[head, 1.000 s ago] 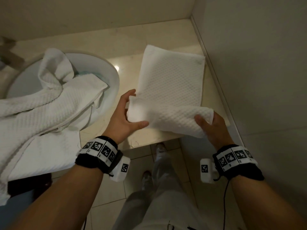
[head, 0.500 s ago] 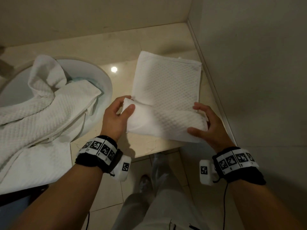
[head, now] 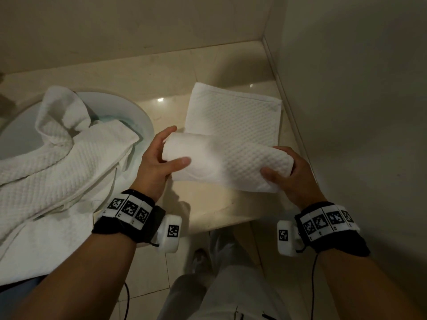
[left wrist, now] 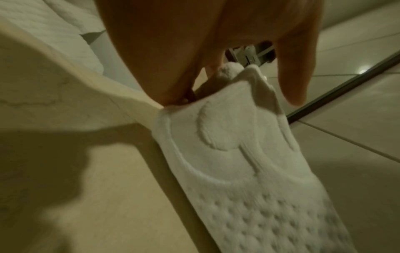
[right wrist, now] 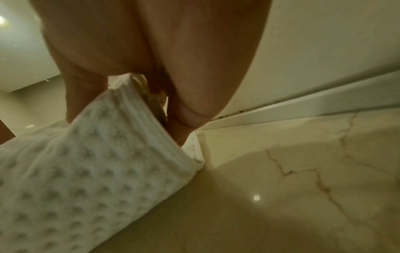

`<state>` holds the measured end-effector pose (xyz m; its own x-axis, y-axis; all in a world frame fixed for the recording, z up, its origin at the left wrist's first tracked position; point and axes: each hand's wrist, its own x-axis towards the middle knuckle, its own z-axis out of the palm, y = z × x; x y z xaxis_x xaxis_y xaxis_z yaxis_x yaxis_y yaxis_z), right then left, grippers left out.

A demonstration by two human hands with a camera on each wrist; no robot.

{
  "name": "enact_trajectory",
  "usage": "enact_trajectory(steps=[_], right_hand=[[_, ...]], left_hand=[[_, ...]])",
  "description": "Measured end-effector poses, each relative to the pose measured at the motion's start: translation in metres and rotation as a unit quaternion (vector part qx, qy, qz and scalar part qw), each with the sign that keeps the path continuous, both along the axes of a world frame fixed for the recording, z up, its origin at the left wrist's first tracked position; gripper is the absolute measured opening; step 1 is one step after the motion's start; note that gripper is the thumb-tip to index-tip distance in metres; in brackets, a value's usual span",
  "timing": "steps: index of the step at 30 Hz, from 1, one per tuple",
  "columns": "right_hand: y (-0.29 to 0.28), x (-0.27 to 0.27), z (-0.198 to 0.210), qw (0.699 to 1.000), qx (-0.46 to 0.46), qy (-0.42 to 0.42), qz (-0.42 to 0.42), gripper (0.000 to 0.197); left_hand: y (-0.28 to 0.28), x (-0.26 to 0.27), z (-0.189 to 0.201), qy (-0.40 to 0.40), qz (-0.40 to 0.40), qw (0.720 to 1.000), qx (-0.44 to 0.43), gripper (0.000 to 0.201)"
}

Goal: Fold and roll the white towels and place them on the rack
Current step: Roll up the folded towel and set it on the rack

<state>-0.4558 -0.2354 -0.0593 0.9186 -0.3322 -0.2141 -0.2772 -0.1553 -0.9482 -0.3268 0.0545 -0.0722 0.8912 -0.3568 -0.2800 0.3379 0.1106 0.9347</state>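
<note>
From the head camera we see our left hand [head: 159, 162] and right hand [head: 291, 174] curled round the two ends of a white waffle-weave towel [head: 231, 139] on the marble counter [head: 208, 204]. Its near part is wound into a roll lying across in front of us; the far part lies flat toward the corner wall [head: 346, 88]. Thumbs sit on the near face of the roll, fingers over the top. To the left, more white towels [head: 57, 158] lie heaped unfolded over the round basin [head: 138, 114] and down the counter edge. No rack shows.

The left wrist camera looks under our left hand [left wrist: 173, 51]: fingers bent onto the towel's [left wrist: 249, 162] end, where an embossed emblem shows; the thumb hangs just off the cloth.

The right wrist camera is blurred but shows our right hand [right wrist: 151, 51] closed on the other end of the towel [right wrist: 86, 162], which rests on the veined counter [right wrist: 303, 188] near the wall.

We judge this towel folded and roughly half rolled. Finishing the roll, racking it, and doing the whole heap remain.
</note>
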Motion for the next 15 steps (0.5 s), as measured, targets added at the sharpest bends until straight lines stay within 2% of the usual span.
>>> enact_trajectory(steps=[2,5,9,13,14,15], right_hand=[[-0.001,0.004,-0.002,1.000,-0.002,0.010,-0.022,0.047],[-0.002,0.010,-0.006,0.999,-0.003,0.020,-0.039,0.040],[-0.002,0.016,-0.004,0.998,-0.002,0.025,-0.050,0.041],[0.000,0.019,0.001,0.998,0.022,0.031,-0.051,0.056],[0.000,0.020,0.003,0.998,0.033,0.033,-0.048,0.060],[0.000,0.021,0.006,0.998,0.041,0.036,-0.042,0.064]], left_hand=[[0.003,0.004,-0.005,-0.003,-0.020,1.000,0.020,0.093],[0.003,0.006,-0.006,-0.007,-0.031,0.998,0.060,0.092],[-0.001,0.007,-0.006,-0.020,-0.012,0.992,0.126,0.059],[-0.010,0.012,-0.006,-0.022,-0.007,0.980,0.196,0.015],[-0.012,0.014,-0.006,-0.025,-0.002,0.976,0.215,0.009],[-0.015,0.016,-0.005,-0.025,0.005,0.973,0.231,0.012]])
